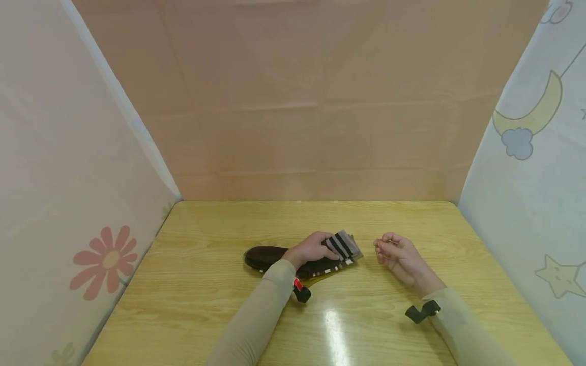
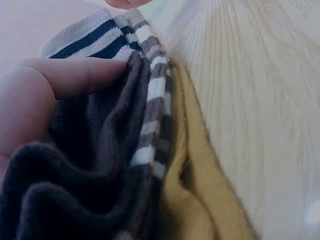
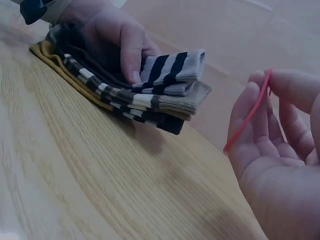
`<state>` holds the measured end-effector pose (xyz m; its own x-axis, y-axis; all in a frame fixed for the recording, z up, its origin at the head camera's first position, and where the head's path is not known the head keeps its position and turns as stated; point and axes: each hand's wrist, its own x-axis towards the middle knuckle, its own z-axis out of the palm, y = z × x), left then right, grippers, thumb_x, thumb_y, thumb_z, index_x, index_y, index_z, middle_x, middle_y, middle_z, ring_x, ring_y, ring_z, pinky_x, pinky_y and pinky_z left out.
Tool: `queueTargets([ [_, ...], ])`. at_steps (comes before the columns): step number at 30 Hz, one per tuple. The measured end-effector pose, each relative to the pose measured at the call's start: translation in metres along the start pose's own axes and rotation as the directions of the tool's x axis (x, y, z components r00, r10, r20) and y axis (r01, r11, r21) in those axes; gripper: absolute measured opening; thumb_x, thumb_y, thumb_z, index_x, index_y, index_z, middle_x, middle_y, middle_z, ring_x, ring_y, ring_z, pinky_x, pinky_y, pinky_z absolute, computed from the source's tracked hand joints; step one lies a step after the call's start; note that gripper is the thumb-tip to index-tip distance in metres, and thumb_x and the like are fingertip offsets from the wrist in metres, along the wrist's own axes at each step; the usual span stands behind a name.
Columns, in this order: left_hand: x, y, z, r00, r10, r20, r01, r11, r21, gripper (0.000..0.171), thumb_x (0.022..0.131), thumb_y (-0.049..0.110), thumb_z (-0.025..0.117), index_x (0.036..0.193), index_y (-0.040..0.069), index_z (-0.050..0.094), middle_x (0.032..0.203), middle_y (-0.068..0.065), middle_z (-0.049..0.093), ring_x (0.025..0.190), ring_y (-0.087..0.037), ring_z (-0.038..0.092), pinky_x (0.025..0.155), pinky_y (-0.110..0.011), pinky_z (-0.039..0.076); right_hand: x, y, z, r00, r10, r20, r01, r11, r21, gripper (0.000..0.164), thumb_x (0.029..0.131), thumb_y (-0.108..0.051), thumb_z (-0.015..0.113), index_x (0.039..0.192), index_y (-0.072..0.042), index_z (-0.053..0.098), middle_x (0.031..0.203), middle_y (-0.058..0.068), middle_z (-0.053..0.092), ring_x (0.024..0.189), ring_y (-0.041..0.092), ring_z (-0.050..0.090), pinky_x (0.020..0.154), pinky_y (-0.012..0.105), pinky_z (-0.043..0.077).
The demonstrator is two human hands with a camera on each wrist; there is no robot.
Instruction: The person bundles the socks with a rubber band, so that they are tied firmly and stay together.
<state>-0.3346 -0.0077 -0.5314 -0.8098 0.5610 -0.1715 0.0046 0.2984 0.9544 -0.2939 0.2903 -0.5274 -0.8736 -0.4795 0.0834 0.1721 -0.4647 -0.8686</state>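
A stack of socks (image 1: pixel 265 255) lies slantwise in the middle of the table, and my left hand (image 1: pixel 313 249) grips it near the cuffs, thumb on top. The uppermost sock is dark with a grey-and-black striped cuff (image 3: pixel 172 69). Below it runs a sock with white and brown blocks (image 2: pixel 154 90), and a mustard sock (image 2: pixel 210 175) shows along the side. The cuff end is lifted off the wood. To the right of the cuffs, my right hand (image 1: pixel 398 256) pinches a thin red rubber band (image 3: pixel 250 114), which stretches along its fingers. Whether the band loops round them is unclear.
The wooden table (image 1: pixel 206 315) has a pinkish cloth backdrop (image 1: pixel 320 127) behind it. Patterned cloth walls stand at the left (image 1: pixel 46 152) and right (image 1: pixel 526 203). Each wrist wears a small black camera mount (image 1: pixel 423 311).
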Motion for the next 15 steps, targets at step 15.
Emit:
queueTargets([
  [15, 0.001, -0.005, 0.002, 1.000, 0.025, 0.001, -0.025, 1.000, -0.002, 0.021, 0.091, 0.005, 0.079, 0.111, 0.010, 0.074, 0.097, 0.000, 0.073, 0.083, -0.013, 0.061, 0.078, -0.028, 0.050, -0.001, 0.011, 0.003, 0.981, -0.071, 0.181, 0.068, 0.997, 0.027, 0.043, 0.114, 0.000, 0.031, 0.140, -0.005, 0.065, 0.133, 0.006, 0.070, 0.115, 0.015, 0.069, 0.095, 0.032, 0.058],
])
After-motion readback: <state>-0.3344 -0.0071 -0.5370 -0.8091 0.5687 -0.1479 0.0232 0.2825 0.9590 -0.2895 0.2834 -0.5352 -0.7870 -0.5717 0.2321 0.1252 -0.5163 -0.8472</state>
